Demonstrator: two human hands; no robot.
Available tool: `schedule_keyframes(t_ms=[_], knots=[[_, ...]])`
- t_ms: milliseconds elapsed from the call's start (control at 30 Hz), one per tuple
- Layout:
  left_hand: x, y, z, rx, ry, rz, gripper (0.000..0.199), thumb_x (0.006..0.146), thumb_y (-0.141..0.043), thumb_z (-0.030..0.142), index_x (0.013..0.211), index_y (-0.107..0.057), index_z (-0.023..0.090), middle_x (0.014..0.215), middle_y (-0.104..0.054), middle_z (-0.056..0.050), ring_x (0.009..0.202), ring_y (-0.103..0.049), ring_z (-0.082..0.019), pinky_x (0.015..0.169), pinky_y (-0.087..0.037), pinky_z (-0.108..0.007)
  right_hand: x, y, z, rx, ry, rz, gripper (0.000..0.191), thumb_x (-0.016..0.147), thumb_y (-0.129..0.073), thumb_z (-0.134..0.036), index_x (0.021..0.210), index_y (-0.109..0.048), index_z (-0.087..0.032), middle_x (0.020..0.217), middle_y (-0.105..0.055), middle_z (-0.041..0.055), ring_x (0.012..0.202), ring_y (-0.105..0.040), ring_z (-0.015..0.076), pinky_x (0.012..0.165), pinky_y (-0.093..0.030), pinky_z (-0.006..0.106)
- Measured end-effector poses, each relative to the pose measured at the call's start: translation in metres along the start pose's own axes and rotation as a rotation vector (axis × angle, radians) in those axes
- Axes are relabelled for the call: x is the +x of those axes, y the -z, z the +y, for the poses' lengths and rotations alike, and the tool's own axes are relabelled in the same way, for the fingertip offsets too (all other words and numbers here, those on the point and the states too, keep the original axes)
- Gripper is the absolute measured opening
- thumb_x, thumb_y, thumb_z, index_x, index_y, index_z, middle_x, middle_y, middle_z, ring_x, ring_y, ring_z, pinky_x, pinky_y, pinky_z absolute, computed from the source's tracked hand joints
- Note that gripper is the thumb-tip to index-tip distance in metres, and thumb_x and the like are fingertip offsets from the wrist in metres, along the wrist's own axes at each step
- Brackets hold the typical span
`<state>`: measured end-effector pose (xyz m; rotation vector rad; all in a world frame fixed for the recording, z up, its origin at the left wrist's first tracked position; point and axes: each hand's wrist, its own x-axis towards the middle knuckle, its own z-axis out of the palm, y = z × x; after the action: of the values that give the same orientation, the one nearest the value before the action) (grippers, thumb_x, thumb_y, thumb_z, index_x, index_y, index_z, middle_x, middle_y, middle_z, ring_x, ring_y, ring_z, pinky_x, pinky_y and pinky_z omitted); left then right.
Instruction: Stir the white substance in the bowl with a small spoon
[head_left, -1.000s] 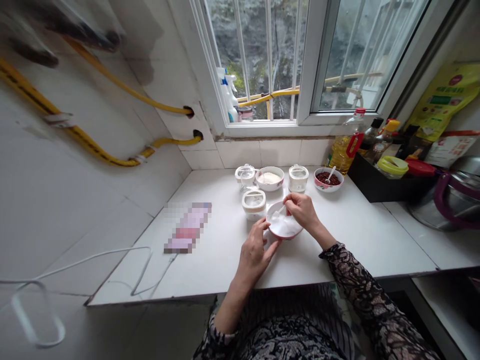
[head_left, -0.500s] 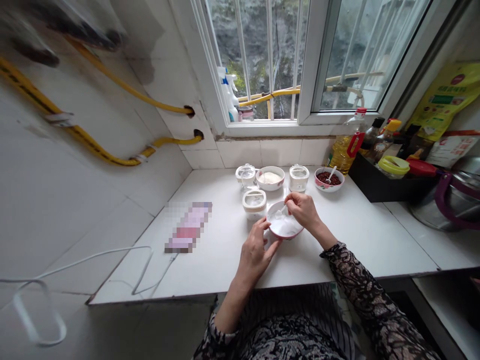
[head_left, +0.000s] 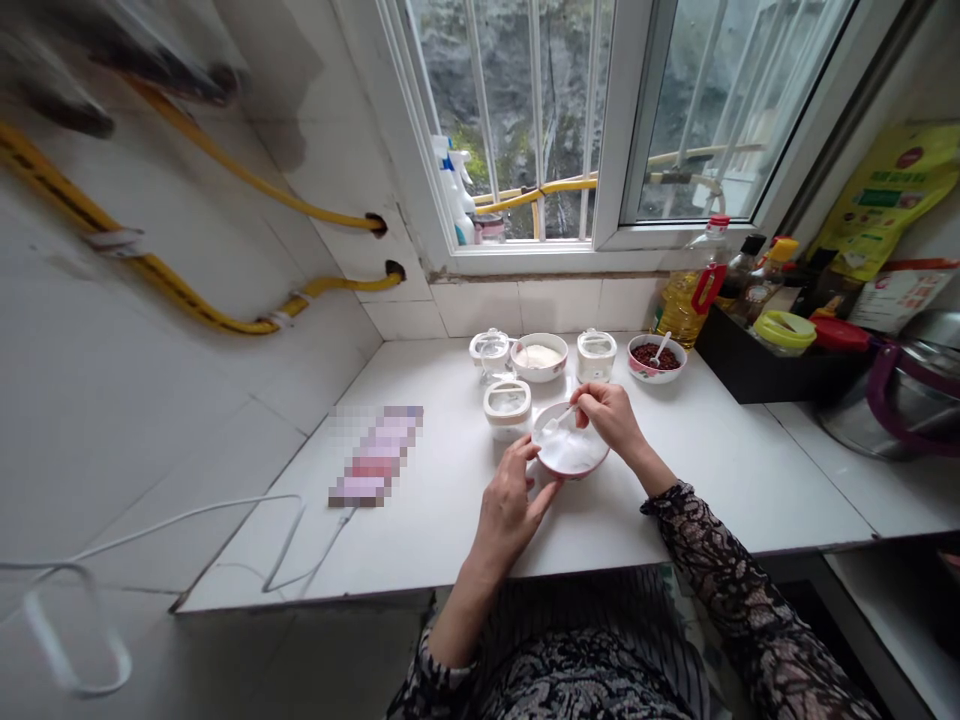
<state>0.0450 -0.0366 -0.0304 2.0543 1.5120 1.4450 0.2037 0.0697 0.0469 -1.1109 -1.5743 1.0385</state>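
A bowl (head_left: pixel 574 472) with a pinkish-red outside holds white, grainy-looking contents and stands on the white counter in front of me. The fingers and thumb of my left hand (head_left: pixel 511 500) grip its left side and near rim. Pinched in my right hand (head_left: pixel 606 412) is a small white spoon (head_left: pixel 553 425), its tip down in the white contents. Just beyond my left fingers sits a lidded clear jar (head_left: pixel 508 408). Behind the bowl are a second lidded jar (head_left: pixel 596 356) and a bowl of white grains (head_left: pixel 540 358).
Another clear jar (head_left: pixel 491 352) stands at the back left. At the back right is a bowl of red beans (head_left: pixel 656 358) with a spoon in it, near an oil bottle (head_left: pixel 690 290) and a black condiment box (head_left: pixel 750 365). A blurred-out phone-like object (head_left: pixel 379 455) with a cable lies left.
The spoon has shifted slightly to the left within the white contents, with my right hand still pinching it. My left hand stays on the bowl.
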Motion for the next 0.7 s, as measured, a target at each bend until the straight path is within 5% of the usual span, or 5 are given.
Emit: schedule_keyframes(t_ms=[433,567,700], knots=[[0.001,-0.001,0.001,0.007,0.005,0.001,0.039,0.085,-0.067,0.019,0.120,-0.049,0.023,0.132,-0.057,-0.014,0.115,-0.065,-0.027,0.068,-0.065,-0.032,0.009,-0.004,-0.001,0.236,-0.034,0.036,0.013,0.071,-0.052,-0.026,0.075,-0.061,-0.018,0.054,-0.064,-0.0006,0.053,-0.061,0.0143,0.060,-0.052,0.027],[0.000,-0.002,-0.001,0.015,-0.008,0.007,0.039,0.086,-0.067,0.019,0.120,-0.049,0.022,0.131,-0.057,-0.014,0.114,-0.065,-0.027,0.068,-0.065,-0.031,0.004,-0.018,-0.003,0.117,0.191,0.051,0.017,0.087,-0.049,-0.031,0.091,-0.060,-0.019,0.070,-0.070,0.0025,0.066,-0.067,0.0158,0.069,-0.053,0.029],[0.000,-0.002,-0.002,0.017,-0.015,0.004,0.040,0.086,-0.067,0.019,0.121,-0.048,0.021,0.133,-0.057,-0.014,0.116,-0.064,-0.027,0.068,-0.065,-0.030,-0.003,-0.028,-0.002,-0.216,0.571,-0.027,0.018,0.095,-0.044,-0.023,0.096,-0.062,-0.020,0.081,-0.074,0.0046,0.078,-0.069,0.0172,0.095,-0.047,0.038]])
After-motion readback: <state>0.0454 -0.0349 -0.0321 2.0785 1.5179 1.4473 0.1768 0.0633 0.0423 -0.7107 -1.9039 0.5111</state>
